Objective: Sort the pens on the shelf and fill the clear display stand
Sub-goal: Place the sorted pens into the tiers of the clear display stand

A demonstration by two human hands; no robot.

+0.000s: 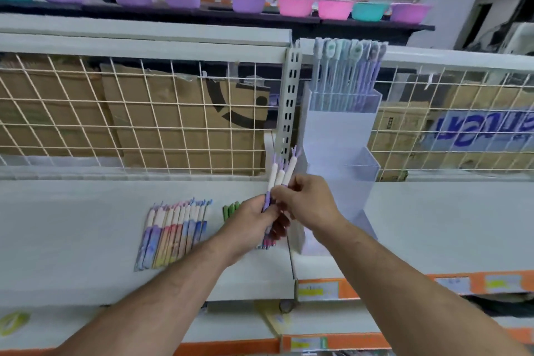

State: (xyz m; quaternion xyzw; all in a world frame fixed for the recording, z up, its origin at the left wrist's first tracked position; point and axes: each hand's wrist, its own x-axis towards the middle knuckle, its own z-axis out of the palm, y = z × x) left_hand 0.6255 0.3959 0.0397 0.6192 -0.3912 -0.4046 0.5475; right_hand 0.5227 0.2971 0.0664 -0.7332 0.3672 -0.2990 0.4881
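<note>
1. Left hand [254, 220] reaches in from near left with the forearm angled up and right. Its fingers are curled round the lower half of a bunch of pens [278, 175].
2. Right hand [309, 199] comes in from near right, fingertips pinching the same bunch just above the left hand.
3. The bunch is held upright, tilted slightly right, with 3 white tops showing, just left of the display stand [338, 136].
4. The stand's top tier holds standing pens [349, 72].
5. On the shelf [86, 225], a flat row of pens [173, 233] lies to the left, with green pens [229, 209] beside the left hand.

No legible txt, box print [485, 133] blurred
</note>
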